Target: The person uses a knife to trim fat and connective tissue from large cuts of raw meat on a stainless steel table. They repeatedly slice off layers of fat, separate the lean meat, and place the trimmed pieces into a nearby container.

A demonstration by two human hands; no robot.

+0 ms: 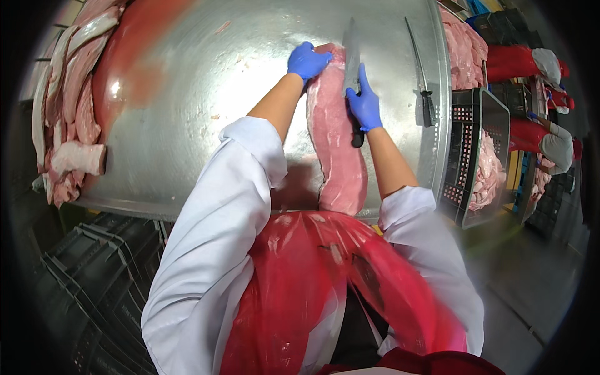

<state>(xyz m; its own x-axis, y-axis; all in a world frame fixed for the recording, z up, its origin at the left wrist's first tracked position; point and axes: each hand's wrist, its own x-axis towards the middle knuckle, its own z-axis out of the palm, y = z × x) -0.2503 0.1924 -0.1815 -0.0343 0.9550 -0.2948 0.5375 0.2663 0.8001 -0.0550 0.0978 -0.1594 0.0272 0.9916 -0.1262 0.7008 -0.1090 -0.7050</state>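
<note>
A long strip of pork loin (337,144) lies lengthwise on the steel table (206,94), its near end by the table's front edge. My left hand (307,62), in a blue glove, grips the loin's far end, fingers curled over its left side. In my blue-gloved right hand (364,105) is a knife (352,53), its black handle pointing toward me and its blade pointing away. The blade runs along the right side of the loin's far end, slightly blurred. I cannot tell whether its edge touches the meat.
A sharpening steel (419,62) lies on the table's right. Long meat pieces (75,94) are piled at the left edge. Right of the table are more meat (464,50) and a dark crate (465,131) beside meat pieces; people in red aprons stand beyond. Black crates (103,269) stand lower left.
</note>
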